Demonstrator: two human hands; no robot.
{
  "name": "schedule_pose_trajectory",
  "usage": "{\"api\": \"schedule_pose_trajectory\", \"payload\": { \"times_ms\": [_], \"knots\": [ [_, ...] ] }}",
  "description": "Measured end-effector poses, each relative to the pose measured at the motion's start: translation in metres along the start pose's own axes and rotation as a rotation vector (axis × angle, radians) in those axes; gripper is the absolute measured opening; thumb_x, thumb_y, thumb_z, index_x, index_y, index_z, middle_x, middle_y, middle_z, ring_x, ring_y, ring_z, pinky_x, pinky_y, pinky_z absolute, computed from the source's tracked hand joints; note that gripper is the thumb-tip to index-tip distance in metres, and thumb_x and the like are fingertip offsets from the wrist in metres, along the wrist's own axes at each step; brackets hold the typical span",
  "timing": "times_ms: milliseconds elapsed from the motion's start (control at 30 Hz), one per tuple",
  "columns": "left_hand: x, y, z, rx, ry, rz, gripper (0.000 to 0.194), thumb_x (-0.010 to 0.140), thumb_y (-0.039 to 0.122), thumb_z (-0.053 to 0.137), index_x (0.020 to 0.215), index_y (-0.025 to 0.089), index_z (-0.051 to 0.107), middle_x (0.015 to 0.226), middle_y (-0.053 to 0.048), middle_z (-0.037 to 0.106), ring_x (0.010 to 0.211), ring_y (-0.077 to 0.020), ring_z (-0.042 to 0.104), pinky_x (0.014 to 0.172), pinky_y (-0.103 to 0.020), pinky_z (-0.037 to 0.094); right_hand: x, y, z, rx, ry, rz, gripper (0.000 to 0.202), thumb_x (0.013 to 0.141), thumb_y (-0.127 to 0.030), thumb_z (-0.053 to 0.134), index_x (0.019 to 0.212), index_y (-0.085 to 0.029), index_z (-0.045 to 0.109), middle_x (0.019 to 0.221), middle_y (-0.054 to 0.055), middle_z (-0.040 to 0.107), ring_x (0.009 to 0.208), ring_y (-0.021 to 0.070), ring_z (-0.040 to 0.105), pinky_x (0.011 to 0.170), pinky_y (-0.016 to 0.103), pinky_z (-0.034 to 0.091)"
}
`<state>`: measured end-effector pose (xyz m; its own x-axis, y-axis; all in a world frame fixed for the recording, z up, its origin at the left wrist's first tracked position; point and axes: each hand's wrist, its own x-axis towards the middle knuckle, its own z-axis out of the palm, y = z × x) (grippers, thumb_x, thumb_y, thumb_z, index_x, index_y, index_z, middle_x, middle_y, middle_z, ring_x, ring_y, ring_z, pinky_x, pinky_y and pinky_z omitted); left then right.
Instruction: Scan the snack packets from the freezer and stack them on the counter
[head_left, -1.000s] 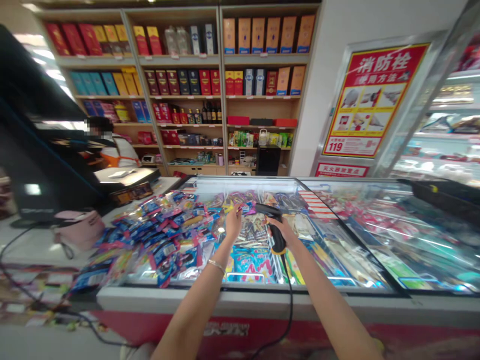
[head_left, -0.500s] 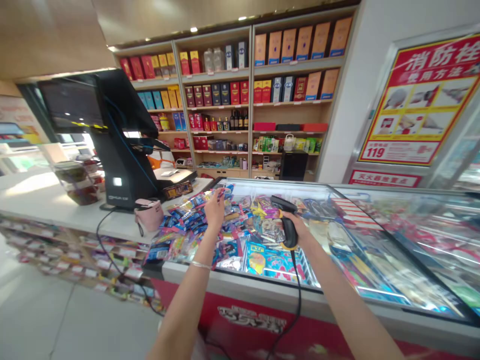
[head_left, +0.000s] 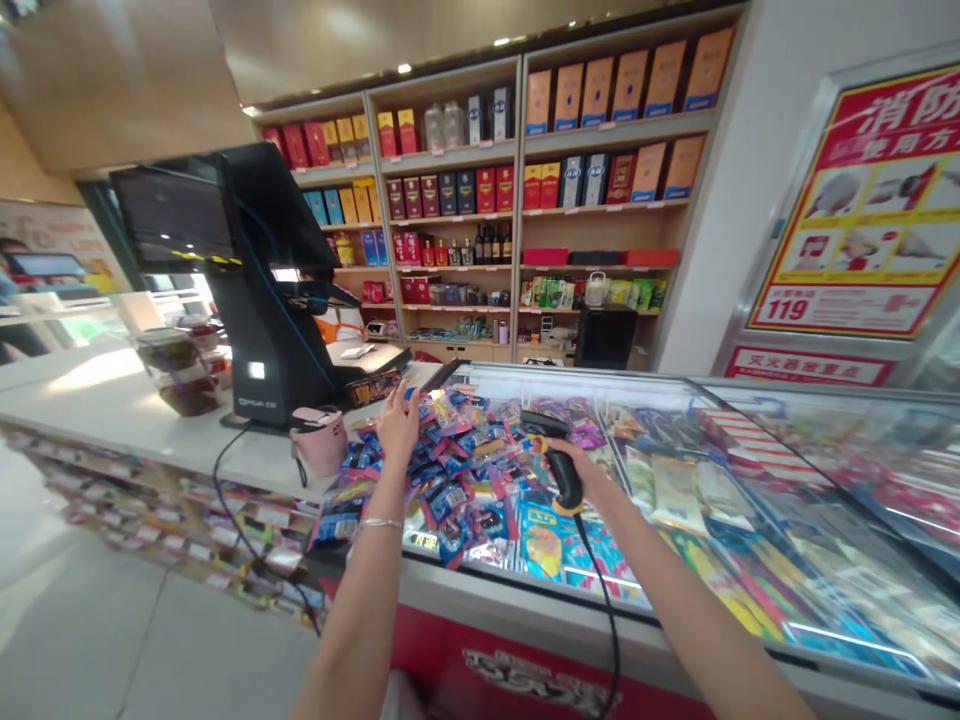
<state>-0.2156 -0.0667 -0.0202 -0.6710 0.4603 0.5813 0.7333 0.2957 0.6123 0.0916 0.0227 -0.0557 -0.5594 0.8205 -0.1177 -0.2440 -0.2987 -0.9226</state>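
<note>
My right hand [head_left: 583,468] is wrapped round the grip of a black and yellow barcode scanner [head_left: 564,482], its head turned left over the freezer. A cable hangs from the grip. My left hand [head_left: 397,428] is at the left edge of a loose pile of small blue and pink snack packets [head_left: 448,470], its fingers apart. Bits of blue wrapper show by its fingertips; contact is unclear. The pile lies on the glass top of a chest freezer [head_left: 517,368]. One larger packet [head_left: 341,515] lies at the pile's near left corner.
Left of the pile, a pink pouch [head_left: 319,440] and a black checkout terminal [head_left: 274,330] stand on a white counter [head_left: 97,385]. Stacked jars [head_left: 180,370] are beyond them. Boxed goods fill the back shelves [head_left: 450,220]. The scanner cable [head_left: 611,620] hangs over the freezer front.
My left hand has moved left across the pile, and its fingers have gone from pinched to spread. The scanner has shifted slightly left. The view has turned a little left.
</note>
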Motion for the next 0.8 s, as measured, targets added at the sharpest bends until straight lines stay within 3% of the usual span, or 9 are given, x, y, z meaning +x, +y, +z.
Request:
{"api": "schedule_pose_trajectory", "payload": {
  "times_ms": [100, 233, 400, 533, 700, 800],
  "knots": [
    [-0.001, -0.007, 0.004, -0.012, 0.002, -0.034, 0.062, 0.092, 0.057, 0.028, 0.141, 0.021, 0.043, 0.134, -0.016, 0.055, 0.118, -0.0297, 0.055, 0.096, -0.043, 0.044, 0.001, 0.009, 0.002, -0.024, -0.037, -0.032, 0.015, 0.069, -0.025, 0.073, 0.079, -0.016, 0.067, 0.057, 0.004, 0.066, 0.046, 0.0132, 0.058, 0.041, 0.021, 0.048],
    [0.002, -0.01, -0.001, 0.082, 0.068, -0.009, 0.06, 0.092, 0.057, 0.031, 0.132, 0.018, 0.053, 0.137, -0.017, 0.051, 0.122, -0.0316, 0.051, 0.1, -0.045, 0.041, -0.001, 0.018, 0.003, -0.045, -0.104, -0.02, 0.021, 0.067, -0.027, 0.074, 0.083, -0.016, 0.067, 0.07, 0.006, 0.071, 0.052, 0.0141, 0.062, 0.044, 0.022, 0.049],
    [0.007, -0.013, -0.006, 0.14, -0.039, -0.079, 0.061, 0.091, 0.057, 0.031, 0.127, 0.014, 0.057, 0.125, -0.019, 0.06, 0.113, -0.0348, 0.057, 0.095, -0.047, 0.044, 0.001, 0.024, 0.006, -0.057, -0.063, 0.013, 0.014, 0.067, -0.025, 0.071, 0.075, -0.016, 0.065, 0.055, 0.002, 0.063, 0.041, 0.011, 0.053, 0.039, 0.021, 0.044],
    [0.006, -0.014, -0.007, 0.18, -0.022, -0.082, 0.061, 0.092, 0.055, 0.031, 0.125, 0.012, 0.059, 0.123, -0.02, 0.061, 0.111, -0.0352, 0.058, 0.094, -0.046, 0.044, 0.002, 0.024, 0.005, -0.028, -0.04, 0.078, 0.015, 0.076, -0.029, 0.063, 0.069, -0.016, 0.063, 0.052, 0.002, 0.061, 0.039, 0.0099, 0.05, 0.039, 0.02, 0.044],
    [0.001, -0.002, -0.006, 0.206, 0.061, 0.031, 0.053, 0.093, 0.048, 0.035, 0.124, 0.012, 0.059, 0.125, -0.018, 0.06, 0.114, -0.032, 0.056, 0.097, -0.043, 0.042, 0.002, 0.021, 0.002, 0.036, -0.036, 0.124, 0.025, 0.082, -0.035, 0.056, 0.069, -0.015, 0.062, 0.053, 0.002, 0.06, 0.04, 0.0102, 0.051, 0.039, 0.02, 0.044],
    [0.002, 0.009, -0.001, 0.223, -0.006, 0.147, 0.052, 0.091, 0.048, 0.038, 0.127, 0.015, 0.056, 0.127, -0.016, 0.059, 0.115, -0.0299, 0.055, 0.098, -0.04, 0.041, 0.003, 0.02, 0.001, 0.057, -0.077, 0.116, 0.023, 0.081, -0.035, 0.058, 0.07, -0.016, 0.062, 0.056, 0.002, 0.061, 0.04, 0.0093, 0.05, 0.038, 0.019, 0.043]
  ]
}}
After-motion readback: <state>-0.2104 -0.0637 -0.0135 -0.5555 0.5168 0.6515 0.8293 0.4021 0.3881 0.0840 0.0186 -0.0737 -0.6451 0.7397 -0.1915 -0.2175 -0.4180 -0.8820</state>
